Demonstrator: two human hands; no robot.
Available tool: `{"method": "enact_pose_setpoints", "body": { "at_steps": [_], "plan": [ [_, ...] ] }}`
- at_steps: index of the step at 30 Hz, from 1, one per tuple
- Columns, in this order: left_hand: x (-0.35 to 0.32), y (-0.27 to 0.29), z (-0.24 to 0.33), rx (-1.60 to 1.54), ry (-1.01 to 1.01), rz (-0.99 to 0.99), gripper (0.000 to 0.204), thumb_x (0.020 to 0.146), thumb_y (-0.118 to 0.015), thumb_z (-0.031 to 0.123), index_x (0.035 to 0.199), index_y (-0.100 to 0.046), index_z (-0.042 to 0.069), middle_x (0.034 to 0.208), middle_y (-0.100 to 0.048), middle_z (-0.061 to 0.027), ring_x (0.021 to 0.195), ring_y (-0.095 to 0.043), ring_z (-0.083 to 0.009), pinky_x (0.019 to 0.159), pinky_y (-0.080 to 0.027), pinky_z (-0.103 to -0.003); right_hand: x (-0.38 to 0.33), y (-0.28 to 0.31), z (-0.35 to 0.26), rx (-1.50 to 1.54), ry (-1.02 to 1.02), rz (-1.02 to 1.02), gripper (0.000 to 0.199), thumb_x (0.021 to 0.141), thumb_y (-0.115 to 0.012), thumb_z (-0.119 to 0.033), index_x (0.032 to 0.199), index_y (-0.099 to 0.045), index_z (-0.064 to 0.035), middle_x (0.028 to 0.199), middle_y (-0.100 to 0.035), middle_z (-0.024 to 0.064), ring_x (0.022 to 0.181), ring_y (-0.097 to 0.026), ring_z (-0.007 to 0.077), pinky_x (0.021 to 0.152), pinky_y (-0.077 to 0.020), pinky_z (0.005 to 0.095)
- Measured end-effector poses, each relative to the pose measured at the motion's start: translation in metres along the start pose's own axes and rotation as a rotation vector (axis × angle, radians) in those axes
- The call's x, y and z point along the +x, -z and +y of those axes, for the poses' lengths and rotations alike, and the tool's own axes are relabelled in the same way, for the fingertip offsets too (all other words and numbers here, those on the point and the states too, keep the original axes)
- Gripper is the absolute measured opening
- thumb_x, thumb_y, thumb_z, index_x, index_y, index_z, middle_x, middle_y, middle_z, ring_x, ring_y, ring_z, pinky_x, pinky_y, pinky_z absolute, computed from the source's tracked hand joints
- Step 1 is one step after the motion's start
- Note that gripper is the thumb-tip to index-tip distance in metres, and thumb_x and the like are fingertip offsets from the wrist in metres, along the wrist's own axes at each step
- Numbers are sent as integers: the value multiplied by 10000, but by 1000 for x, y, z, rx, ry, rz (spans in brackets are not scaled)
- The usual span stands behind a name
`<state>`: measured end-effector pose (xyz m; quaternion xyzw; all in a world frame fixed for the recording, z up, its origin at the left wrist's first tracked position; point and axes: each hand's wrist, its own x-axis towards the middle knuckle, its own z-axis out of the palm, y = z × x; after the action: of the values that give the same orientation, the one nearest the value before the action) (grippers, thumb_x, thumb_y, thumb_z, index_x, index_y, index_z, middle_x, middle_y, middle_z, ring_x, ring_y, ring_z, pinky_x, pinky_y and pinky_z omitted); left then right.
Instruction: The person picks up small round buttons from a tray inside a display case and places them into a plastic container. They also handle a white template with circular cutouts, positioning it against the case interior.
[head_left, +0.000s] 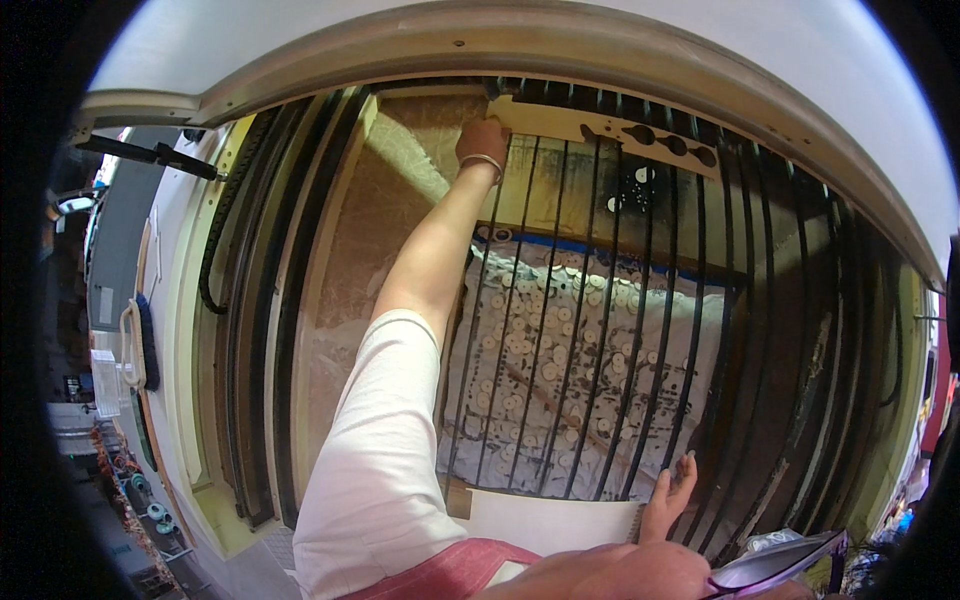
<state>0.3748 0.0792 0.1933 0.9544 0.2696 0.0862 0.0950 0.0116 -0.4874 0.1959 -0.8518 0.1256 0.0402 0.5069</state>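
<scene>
My left arm reaches to the far side of a machine bed. My left hand (483, 139) is closed on the left end of a thin pale wooden board (550, 122) with dark rounded cut-outs toward its right end. The board lies across the far ends of several dark parallel slats (567, 350). Near the bed's front edge, my right hand (669, 497) is held with fingers stretched and apart, holding nothing. Beneath the slats, a light sheet (470, 420) bears many small pale discs (515, 345) and dark scraps.
A brown flat panel (345, 240) lies left of the slats. Dark rails (268, 300) run along the left side. A raised lid frame (460, 55) arches over the far edge. Outside, a brush (146, 345) hangs at the left. A white strip (545, 520) forms the near edge.
</scene>
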Motion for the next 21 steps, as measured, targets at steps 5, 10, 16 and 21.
{"method": "enact_pose_setpoints", "body": {
  "at_steps": [5, 10, 16, 21],
  "plan": [
    [-3, 2, 2, -62, -12, 1, 327, 995, -568, 313, 1058, -719, 30, 1053, -696, -205, 926, -685, -371, 782, -579, -472, -2, 4, 0, 23, 22, 13, 515, 1014, -529, -140, 1499, -370, -64, 1472, -447, 130, 1344, -436, 259, 1060, -377, 391],
    [-27, 17, 0, -118, -56, 84, 396, 971, -597, 357, 1201, -646, 39, 1284, -603, -222, 1023, -660, -377, 858, -557, -473, -7, 11, -11, 38, 27, 17, 515, 1013, -525, -131, 1498, -369, -55, 1484, -441, 131, 1346, -435, 258, 1054, -380, 391],
    [-91, 35, -43, -215, -132, 219, 596, 894, -676, 383, 1352, -536, 30, 1469, -432, -254, 1264, -512, -424, 1028, -460, -472, -25, 26, -41, 61, 65, 26, 510, 1007, -509, -107, 1494, -371, -40, 1475, -454, 144, 1332, -454, 255, 1044, -399, 379],
    [-182, 53, -66, -472, -124, 269, 527, 887, -668, 285, 1317, -557, 1, 1413, -474, -272, 1300, -470, -421, 1089, -394, -459, -56, 56, -55, 69, 121, 106, 518, 997, -523, -88, 1488, -374, -19, 1460, -474, 154, 1312, -479, 243, 1052, -413, 356]
  ]
}}
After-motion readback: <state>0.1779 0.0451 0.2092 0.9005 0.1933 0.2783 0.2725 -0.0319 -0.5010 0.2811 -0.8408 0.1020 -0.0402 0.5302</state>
